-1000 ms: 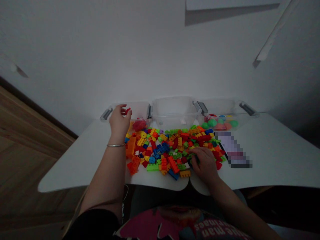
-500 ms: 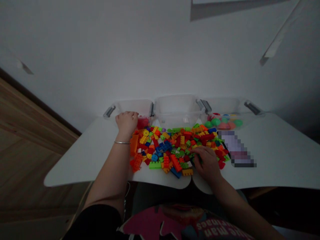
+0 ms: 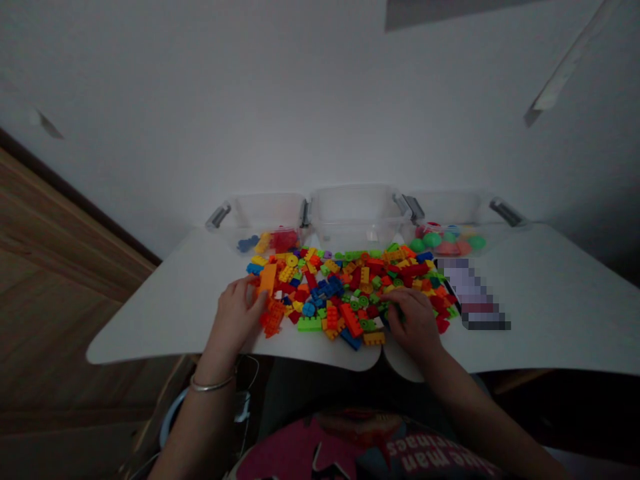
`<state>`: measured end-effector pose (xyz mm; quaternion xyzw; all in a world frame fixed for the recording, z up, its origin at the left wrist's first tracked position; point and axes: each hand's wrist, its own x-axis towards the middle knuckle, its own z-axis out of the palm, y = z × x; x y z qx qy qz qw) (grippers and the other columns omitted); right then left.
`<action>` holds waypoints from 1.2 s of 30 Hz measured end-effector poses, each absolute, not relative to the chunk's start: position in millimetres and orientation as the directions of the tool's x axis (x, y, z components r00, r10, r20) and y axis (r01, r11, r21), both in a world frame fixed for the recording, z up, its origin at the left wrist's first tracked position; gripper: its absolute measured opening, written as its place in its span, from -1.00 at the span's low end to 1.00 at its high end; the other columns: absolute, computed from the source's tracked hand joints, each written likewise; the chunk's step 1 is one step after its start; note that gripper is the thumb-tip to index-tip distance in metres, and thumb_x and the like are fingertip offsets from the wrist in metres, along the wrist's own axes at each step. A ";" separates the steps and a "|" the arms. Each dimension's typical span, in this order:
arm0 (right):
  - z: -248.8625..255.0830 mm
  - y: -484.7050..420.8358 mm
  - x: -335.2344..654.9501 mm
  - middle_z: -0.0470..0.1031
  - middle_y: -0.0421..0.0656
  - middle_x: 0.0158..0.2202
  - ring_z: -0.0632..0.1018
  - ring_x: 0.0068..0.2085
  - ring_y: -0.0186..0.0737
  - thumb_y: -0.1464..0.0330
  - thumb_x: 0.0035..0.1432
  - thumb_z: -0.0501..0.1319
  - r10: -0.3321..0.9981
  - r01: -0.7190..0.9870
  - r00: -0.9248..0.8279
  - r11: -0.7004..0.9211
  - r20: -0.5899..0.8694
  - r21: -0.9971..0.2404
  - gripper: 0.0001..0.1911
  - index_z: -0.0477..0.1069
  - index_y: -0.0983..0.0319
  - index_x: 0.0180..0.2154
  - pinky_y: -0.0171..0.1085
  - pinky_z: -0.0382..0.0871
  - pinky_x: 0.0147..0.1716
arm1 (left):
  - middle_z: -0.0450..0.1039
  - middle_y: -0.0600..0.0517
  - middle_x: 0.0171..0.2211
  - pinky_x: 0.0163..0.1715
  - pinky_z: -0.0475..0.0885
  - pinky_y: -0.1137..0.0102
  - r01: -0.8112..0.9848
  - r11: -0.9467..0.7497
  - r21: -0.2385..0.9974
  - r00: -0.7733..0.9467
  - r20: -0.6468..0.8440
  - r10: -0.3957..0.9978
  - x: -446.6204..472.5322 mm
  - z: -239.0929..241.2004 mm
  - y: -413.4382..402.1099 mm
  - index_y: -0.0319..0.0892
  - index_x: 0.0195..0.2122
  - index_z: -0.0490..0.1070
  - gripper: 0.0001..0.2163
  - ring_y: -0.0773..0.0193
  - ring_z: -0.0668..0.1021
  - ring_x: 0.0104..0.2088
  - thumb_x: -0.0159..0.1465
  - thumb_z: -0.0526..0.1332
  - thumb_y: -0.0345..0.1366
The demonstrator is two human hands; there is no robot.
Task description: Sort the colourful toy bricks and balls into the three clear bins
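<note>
A broad heap of coloured building blocks (image 3: 353, 319) covers the middle of the table. My left hand (image 3: 237, 310) is at the heap's left edge, with thumb and fingers closed on a large orange building block (image 3: 268, 279). A translucent orange piece (image 3: 273, 319) lies just beside the thumb. Over the right part of the heap, my right hand (image 3: 413, 320) has its fingers curled down among the blocks. Whatever lies between those fingers is hidden; a dark bit shows under them. Near its fingertips are small green round pieces (image 3: 363, 302).
Three clear plastic boxes stand against the wall. The left box (image 3: 240, 233) has blue, yellow and red blocks; the middle box (image 3: 345, 235) shows no blocks; the right box (image 3: 463, 257) has green, red and orange rounded pieces. A blurred phone (image 3: 473, 293) lies right of the heap on the white table (image 3: 560, 300).
My left hand has moved from the left box back toward me, down to the orange block. Blue and yellow blocks now show in that box. My right hand stays nearly still.
</note>
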<state>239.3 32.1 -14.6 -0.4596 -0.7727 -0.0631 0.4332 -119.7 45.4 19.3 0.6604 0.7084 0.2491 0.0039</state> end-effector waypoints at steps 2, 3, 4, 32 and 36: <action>-15.1 31.7 239.2 0.56 -0.11 -0.26 0.51 -0.15 -0.09 0.52 0.14 0.11 0.658 0.763 -0.199 0.569 0.726 -0.307 -0.78 0.42 0.21 -0.19 -0.09 0.38 -0.11 | 0.45 -0.19 0.01 0.09 0.35 0.09 0.910 -0.005 0.415 -0.128 0.292 0.948 -120.1 13.2 42.4 -0.23 0.01 0.39 -0.55 -0.01 0.47 0.03 0.22 0.07 -0.05; -15.3 31.4 239.1 0.56 -0.11 -0.27 0.51 -0.15 -0.09 0.52 0.14 0.11 0.658 0.762 -0.196 0.569 0.727 -0.309 -0.78 0.42 0.21 -0.19 -0.08 0.38 -0.11 | 0.45 -0.19 0.01 0.09 0.35 0.09 0.902 0.005 0.433 -0.138 0.278 0.951 -119.3 11.6 42.2 -0.24 0.01 0.39 -0.54 -0.02 0.47 0.03 0.22 0.07 -0.04; -15.5 31.2 239.0 0.56 -0.11 -0.27 0.51 -0.15 -0.09 0.52 0.14 0.11 0.658 0.762 -0.194 0.569 0.728 -0.311 -0.78 0.43 0.21 -0.19 -0.08 0.37 -0.11 | 0.45 -0.20 0.01 0.10 0.34 0.08 0.897 0.021 0.442 -0.152 0.263 0.953 -117.9 10.6 42.7 -0.26 0.02 0.39 -0.53 -0.02 0.47 0.03 0.21 0.07 -0.04; -16.6 30.0 240.0 0.55 -0.11 -0.27 0.51 -0.16 -0.10 0.52 0.14 0.10 0.673 0.749 -0.184 0.568 0.717 -0.341 -0.77 0.43 0.21 -0.19 -0.08 0.38 -0.10 | 0.53 -0.20 -0.21 -0.04 0.26 0.10 0.973 0.199 0.117 -0.230 0.401 0.887 -66.4 28.9 38.0 -0.26 -0.08 0.44 -0.53 -0.12 0.49 -0.08 0.23 0.09 0.05; -15.9 29.6 239.8 0.56 -0.11 -0.27 0.52 -0.16 -0.10 0.51 0.14 0.10 0.678 0.744 -0.183 0.569 0.712 -0.350 -0.78 0.43 0.20 -0.20 -0.08 0.39 -0.10 | 0.51 -0.25 -0.25 -0.05 0.23 0.10 0.986 0.158 0.049 -0.164 0.434 0.886 -62.3 26.3 37.9 -0.32 -0.09 0.41 -0.54 -0.12 0.49 -0.11 0.28 0.02 0.00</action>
